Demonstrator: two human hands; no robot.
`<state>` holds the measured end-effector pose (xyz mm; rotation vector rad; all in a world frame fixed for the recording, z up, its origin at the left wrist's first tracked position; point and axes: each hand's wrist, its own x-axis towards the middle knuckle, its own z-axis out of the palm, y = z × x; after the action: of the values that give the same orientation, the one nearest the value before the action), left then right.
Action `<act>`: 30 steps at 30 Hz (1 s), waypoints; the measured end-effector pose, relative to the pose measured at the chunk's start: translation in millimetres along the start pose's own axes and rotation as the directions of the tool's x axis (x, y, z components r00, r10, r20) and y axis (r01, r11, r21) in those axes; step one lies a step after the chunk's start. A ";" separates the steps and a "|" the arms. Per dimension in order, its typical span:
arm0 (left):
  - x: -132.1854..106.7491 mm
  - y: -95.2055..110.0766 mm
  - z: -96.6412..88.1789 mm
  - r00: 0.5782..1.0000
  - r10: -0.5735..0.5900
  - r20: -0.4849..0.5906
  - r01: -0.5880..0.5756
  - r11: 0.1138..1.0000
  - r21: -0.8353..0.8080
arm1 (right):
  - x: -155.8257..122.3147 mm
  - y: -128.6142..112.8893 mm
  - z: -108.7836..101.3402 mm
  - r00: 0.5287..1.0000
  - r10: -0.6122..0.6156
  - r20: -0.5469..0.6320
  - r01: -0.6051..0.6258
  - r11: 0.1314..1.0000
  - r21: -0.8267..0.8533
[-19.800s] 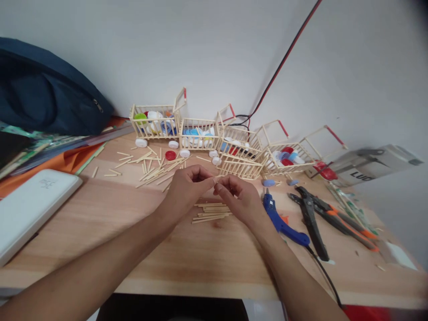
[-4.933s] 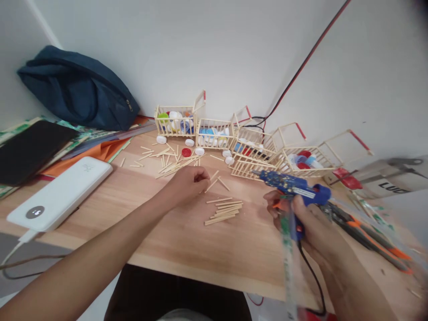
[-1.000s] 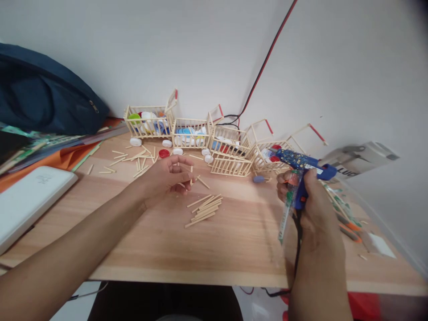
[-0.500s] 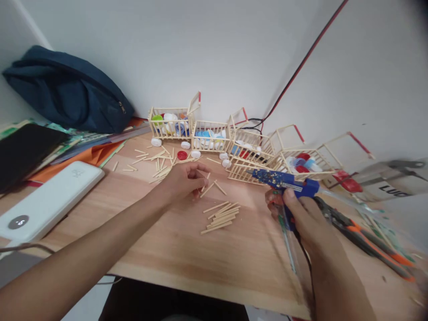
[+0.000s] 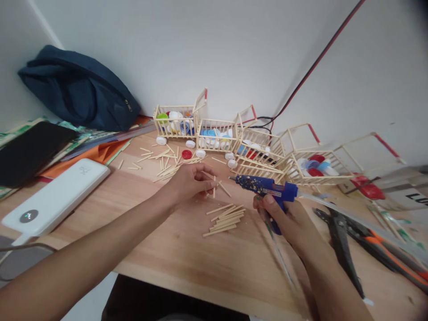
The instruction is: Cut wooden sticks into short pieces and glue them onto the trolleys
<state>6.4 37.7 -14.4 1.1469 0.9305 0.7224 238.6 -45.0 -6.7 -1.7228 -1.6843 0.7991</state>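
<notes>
My left hand (image 5: pixel 191 182) rests on the wooden table (image 5: pixel 187 254) with its fingers pinched on a short wooden stick (image 5: pixel 214 187) held nearly upright. My right hand (image 5: pixel 286 221) grips a blue glue gun (image 5: pixel 267 189), nozzle pointing left toward that stick and a short way from it. A clear glue stick juts from the gun's back. A small pile of cut sticks (image 5: pixel 224 217) lies between the two hands. Behind them stands a row of small stick carts (image 5: pixel 214 132) filled with coloured bottle caps.
Loose sticks and caps (image 5: pixel 167 160) scatter at the back left. A white power bank (image 5: pixel 56 195), a black phone (image 5: pixel 30 151) and a dark blue bag (image 5: pixel 78 91) sit at the left. Pliers and orange-handled cutters (image 5: pixel 368 240) lie at the right. A red-black cable runs up the wall.
My right hand has brought the glue gun lower and leftward, nearer the stick in my left hand. The left hand has stood that stick up. The view shifted slightly.
</notes>
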 end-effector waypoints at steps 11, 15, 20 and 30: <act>4.3 -4.1 -7.3 0.977 0.177 -0.123 -0.101 0.881 0.461 | 4.4 2.0 9.4 0.996 -0.056 0.066 0.061 0.995 -0.076; 2.5 -5.2 -9.2 0.966 0.233 -0.116 -0.118 0.789 0.602 | 6.5 -2.5 15.9 0.997 -0.046 0.057 0.050 0.997 -0.061; -1.2 -7.5 -8.2 0.952 0.291 -0.093 -0.146 0.699 0.700 | 9.0 2.4 18.8 0.997 -0.026 0.071 0.031 0.997 -0.070; -4.0 -8.3 -4.1 0.960 0.275 -0.052 -0.153 0.670 0.726 | 9.5 0.7 19.9 0.998 -0.047 0.035 0.051 0.992 -0.115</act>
<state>1.0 33.8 -22.0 1.9508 1.2844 0.6525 223.9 -35.5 -20.2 -1.7472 -1.8199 0.7231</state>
